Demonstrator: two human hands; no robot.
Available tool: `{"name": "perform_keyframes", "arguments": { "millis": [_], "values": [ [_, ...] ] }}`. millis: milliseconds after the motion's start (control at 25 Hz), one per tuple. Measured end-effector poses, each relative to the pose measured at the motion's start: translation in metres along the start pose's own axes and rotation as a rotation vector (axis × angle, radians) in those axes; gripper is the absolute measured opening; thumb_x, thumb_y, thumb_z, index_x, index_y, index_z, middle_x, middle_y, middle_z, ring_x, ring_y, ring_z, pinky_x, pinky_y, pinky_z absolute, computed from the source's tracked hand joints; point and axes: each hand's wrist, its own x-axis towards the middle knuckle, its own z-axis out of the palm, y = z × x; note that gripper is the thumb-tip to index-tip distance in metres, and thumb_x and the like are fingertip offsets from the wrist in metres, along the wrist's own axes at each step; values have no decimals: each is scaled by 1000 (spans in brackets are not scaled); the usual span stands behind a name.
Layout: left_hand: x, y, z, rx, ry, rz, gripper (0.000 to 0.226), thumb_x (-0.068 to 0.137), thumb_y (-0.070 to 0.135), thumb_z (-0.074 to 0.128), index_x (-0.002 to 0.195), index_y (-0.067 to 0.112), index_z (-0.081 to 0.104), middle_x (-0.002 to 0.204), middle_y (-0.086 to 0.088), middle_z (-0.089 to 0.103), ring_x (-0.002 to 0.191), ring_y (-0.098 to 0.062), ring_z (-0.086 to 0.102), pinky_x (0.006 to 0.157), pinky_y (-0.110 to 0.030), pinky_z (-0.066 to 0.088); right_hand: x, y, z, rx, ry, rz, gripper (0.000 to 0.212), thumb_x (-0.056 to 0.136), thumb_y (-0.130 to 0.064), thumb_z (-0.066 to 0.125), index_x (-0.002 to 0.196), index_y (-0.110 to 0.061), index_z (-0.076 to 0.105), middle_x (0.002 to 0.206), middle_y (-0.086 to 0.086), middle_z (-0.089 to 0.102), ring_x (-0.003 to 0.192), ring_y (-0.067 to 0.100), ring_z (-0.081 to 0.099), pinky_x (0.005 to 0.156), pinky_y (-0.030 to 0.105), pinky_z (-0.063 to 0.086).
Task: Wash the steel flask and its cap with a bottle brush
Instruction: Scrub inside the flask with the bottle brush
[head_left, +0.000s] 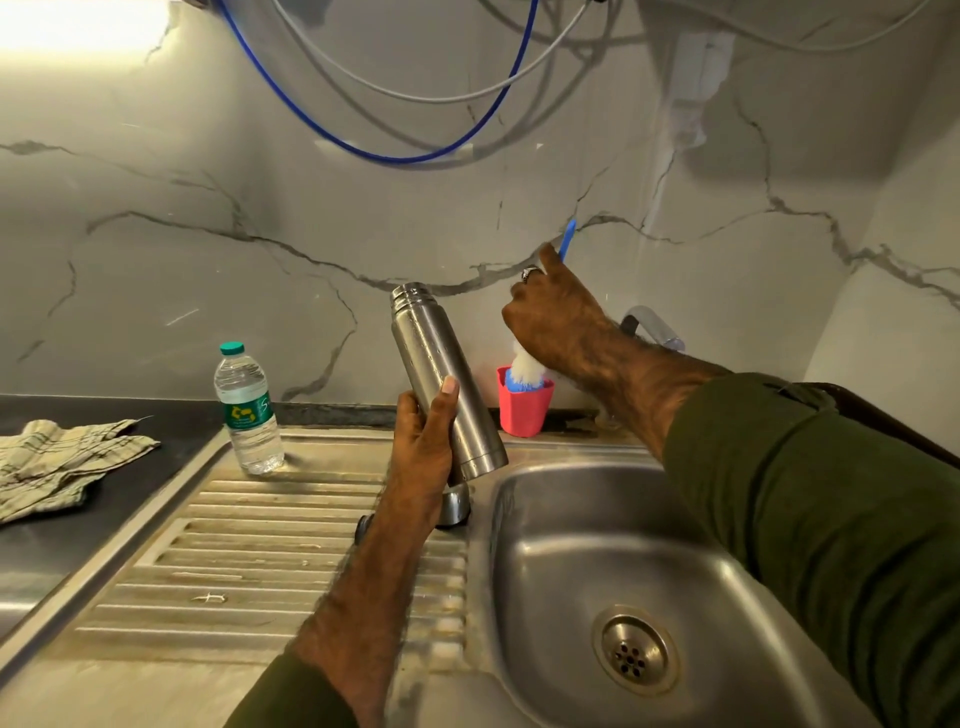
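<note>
Left hand (423, 447) grips the one steel flask (447, 379), uncapped, tilted at frame centre above the drainboard (260, 551). Its cap (454, 506) is mostly hidden behind that wrist. Right hand (556, 317) closes round the bottle brush (524, 371); the handle is largely covered, bristles sitting in one red cup (522, 410). One water bottle (248, 410), one cloth (62, 462) at left.

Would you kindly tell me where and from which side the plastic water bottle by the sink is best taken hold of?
Grip the plastic water bottle around its labelled middle, coming from the front or its left. It stands upright on the drainboard, its body is round with a narrow green cap, and the left hand holding the steel flask crowds its right.
</note>
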Motion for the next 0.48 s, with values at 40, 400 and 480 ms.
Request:
{"name": "perform_keyframes", "arguments": {
  "millis": [40, 400, 480],
  "values": [
    [0, 0, 0, -2, 1, 1, 74, 76, 66, 71, 133, 22, 55, 112, -11, 74, 86, -20, 79, 67, -35, 63, -4, -3, 0, -16, 41, 2, 34, 85, -35, 82, 109, -14, 70, 122, 13, 72, 119, 34, 65, 117, 60, 29],
    [-17, 2, 13, 51, -60, 16, 56, 95, 58, 63, 134, 20, 54, 109, -7, 74, 78, -10, 77, 60, -24, 60, -55, -9, -27, 1329, 207, 451, 51, 97, -64, 53, 103, -18, 74, 93, -2, 74, 88, 14, 68, 88, 37, 55],
    [-28, -1, 18, 77, -137, 24, 61, 93, 67, 63, 134, 21, 54, 110, -6, 75, 83, -11, 78, 63, -25, 61, -63, -14, -33, 1722, -72, 513, 64, 87, -78, 56, 97, -18, 75, 91, -3, 75, 87, 12, 69, 83, 34, 57]
  ]
}}
